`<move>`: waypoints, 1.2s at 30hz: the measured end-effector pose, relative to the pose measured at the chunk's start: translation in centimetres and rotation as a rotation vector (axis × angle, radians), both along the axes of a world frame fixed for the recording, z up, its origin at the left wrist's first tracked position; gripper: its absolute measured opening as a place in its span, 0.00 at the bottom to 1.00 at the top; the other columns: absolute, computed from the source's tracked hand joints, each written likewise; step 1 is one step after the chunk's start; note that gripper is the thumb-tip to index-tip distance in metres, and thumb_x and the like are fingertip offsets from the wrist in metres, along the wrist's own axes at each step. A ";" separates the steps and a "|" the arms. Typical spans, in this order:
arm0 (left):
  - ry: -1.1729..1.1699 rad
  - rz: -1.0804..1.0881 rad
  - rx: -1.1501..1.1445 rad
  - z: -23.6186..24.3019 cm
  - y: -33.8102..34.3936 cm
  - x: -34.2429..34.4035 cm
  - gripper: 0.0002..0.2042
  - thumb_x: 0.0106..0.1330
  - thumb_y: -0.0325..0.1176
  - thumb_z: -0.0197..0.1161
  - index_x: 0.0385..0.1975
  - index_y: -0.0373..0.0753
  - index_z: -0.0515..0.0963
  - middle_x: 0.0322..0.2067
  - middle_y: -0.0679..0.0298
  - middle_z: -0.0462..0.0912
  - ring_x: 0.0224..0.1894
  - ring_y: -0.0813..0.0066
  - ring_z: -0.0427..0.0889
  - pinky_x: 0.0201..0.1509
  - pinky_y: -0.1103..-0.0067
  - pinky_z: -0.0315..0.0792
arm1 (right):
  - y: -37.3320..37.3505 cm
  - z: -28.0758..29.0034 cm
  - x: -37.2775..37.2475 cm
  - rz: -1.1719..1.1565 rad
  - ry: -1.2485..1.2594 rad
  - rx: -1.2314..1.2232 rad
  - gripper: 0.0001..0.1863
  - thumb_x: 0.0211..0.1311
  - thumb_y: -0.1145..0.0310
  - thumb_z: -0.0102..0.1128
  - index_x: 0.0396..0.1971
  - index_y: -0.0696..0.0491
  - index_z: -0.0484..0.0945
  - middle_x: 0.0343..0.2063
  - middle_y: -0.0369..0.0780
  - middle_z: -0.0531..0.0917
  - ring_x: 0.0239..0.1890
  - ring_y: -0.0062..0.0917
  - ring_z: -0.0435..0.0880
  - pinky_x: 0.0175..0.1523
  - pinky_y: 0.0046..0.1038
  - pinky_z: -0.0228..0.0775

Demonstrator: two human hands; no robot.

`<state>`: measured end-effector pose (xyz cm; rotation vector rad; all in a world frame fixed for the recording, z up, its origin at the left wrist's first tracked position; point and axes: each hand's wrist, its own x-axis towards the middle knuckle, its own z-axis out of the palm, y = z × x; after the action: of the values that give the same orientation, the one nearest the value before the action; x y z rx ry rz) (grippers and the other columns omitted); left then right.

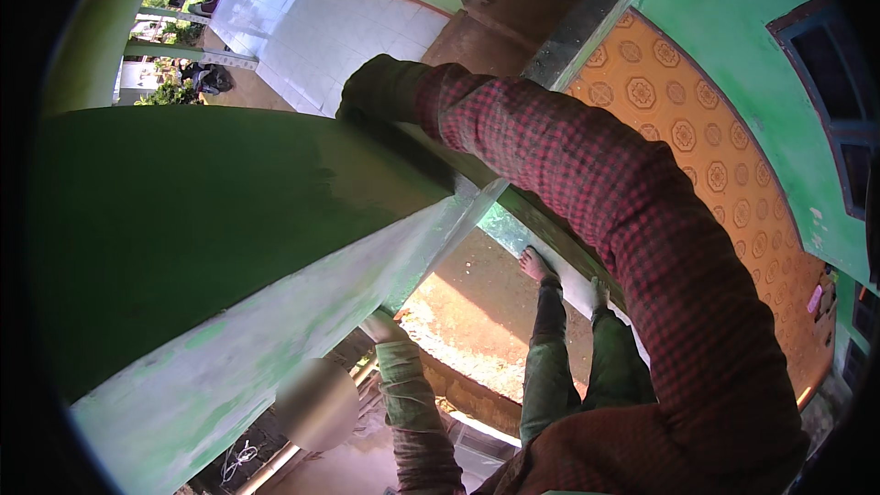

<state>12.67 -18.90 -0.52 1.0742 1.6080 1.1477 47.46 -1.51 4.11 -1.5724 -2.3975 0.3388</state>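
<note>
Against the green pillar [211, 211], both gloved hands [385, 92] press, their grip impossible to tell.

No packages, signs or screens can be made out — only one small thing that might be a label or wrapper. It is a pink scrap [815, 298] at the far right, lying on the orange patterned floor [697, 142] near the foot of the green wall [733, 27]. It is too small to tell its shape or kind — just a pale pink patch.
</note>
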 end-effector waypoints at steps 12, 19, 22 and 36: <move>-0.086 0.158 -0.005 -0.7 -0.6 0.2 0.15 0.78 0.45 0.52 0.38 0.41 0.78 0.23 0.74 0.68 0.21 0.87 0.59 0.21 0.82 0.50 | -7.7 2.5 -1.2 -0.246 0.154 -0.041 0.13 0.68 0.64 0.54 0.46 0.50 0.84 0.42 0.41 0.88 0.47 0.38 0.89 0.48 0.40 0.81; -0.050 0.198 0.116 -2.5 0.4 -1.6 0.15 0.77 0.43 0.51 0.28 0.44 0.73 0.21 0.74 0.66 0.21 0.85 0.60 0.21 0.78 0.50 | -9.1 2.7 -2.0 -0.263 0.206 -0.047 0.17 0.67 0.66 0.56 0.54 0.49 0.79 0.38 0.40 0.89 0.41 0.35 0.90 0.46 0.36 0.82; -0.083 0.168 0.031 -0.8 -0.3 -0.1 0.14 0.76 0.40 0.52 0.25 0.46 0.70 0.21 0.75 0.64 0.21 0.85 0.58 0.21 0.78 0.49 | -14.0 0.6 -1.5 -0.255 0.118 -0.049 0.18 0.66 0.67 0.57 0.55 0.49 0.77 0.36 0.39 0.89 0.38 0.33 0.90 0.42 0.36 0.82; -0.057 0.149 0.002 -2.0 1.8 -1.7 0.11 0.73 0.35 0.54 0.25 0.46 0.71 0.20 0.75 0.65 0.19 0.85 0.59 0.20 0.79 0.50 | -20.7 -0.4 -2.0 -0.371 0.199 0.005 0.17 0.60 0.77 0.59 0.49 0.49 0.81 0.40 0.40 0.84 0.46 0.35 0.85 0.54 0.41 0.75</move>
<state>10.97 -17.15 -2.55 0.9272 1.6641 1.2664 45.43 -22.22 3.67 -1.8402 -1.9102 0.3903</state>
